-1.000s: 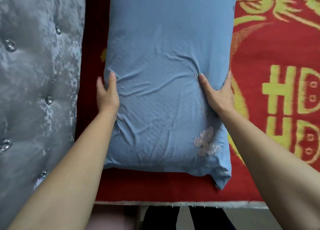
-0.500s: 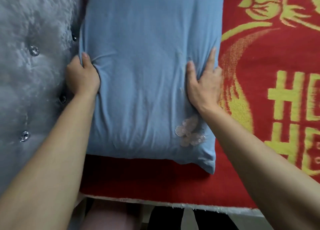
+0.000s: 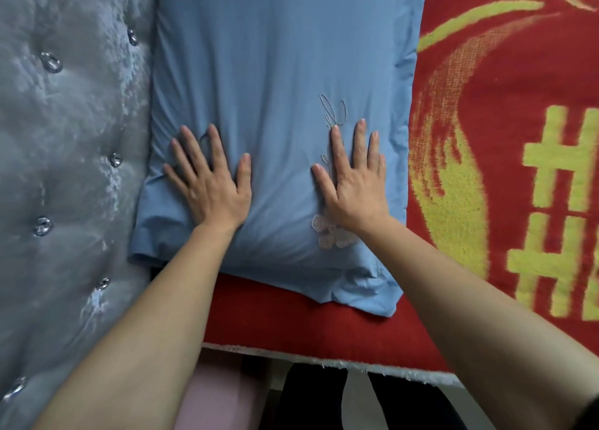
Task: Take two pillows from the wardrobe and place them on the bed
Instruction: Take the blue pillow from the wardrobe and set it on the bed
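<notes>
Both hands are flat on the blue pillow, fingers spread wide and gripping nothing: the left hand presses at about seven o'clock on its face, the right hand at about five, side by side and level with each other. The pillow lies on the red bed cover, its long axis running from six to twelve, straight away from the person, with its left edge tucked against the grey tufted headboard at nine o'clock. Its near end sits just short of the bed edge, an embroidered flower patch peeking out beside the right wrist. Neither hand is the nearer; each is equally placed over the near half. Looks like a patting-down, so this one seems placed. Only one pillow is in view, and whether another is already down I cannot tell; if not, the hands lift clear and head for the wardrobe, which is not in view.
</notes>
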### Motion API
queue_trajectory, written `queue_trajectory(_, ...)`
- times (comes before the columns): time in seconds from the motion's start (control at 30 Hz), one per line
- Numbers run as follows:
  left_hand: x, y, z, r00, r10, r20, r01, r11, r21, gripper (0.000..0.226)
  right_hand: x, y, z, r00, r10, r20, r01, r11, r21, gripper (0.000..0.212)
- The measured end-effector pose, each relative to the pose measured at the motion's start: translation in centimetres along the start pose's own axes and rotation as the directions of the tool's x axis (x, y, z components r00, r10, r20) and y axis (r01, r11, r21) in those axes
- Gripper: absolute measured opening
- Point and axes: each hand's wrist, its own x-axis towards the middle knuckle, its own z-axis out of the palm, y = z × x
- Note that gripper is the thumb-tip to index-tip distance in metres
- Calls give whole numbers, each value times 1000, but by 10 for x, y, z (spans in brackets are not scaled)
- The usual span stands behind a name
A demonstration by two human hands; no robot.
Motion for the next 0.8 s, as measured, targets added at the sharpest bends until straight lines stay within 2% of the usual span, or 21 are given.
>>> queue_trajectory(0.13, -56, -4, 3, 999, -37, 36, 37, 999, 4, 67, -47, 1, 12, 997, -55, 46, 58, 995, -80, 80)
queue_trajectory(0.37, -126, -14, -17, 956, 14, 293, -25, 999, 33, 72, -110, 18, -1, 951, -86, 298, 149, 969, -196, 79)
queue_trajectory(0.53, -137, -9, -74, 838, 19, 545, 8, 999, -47, 66, -134, 10, -57, 892, -54, 450, 209, 929, -304, 74)
queue_trajectory(0.6, -141, -5, -106, 823, 55, 566, -40, 998, -40, 62, -145, 2, -91, 898, -48, 438, 232, 897, -377, 75)
queue_trajectory(0.8, -146, 9, -206, 895, 131, 427, -96, 990, -104, 61, -164, -31, -204, 962, -118, 246, 213, 887, -410, 75)
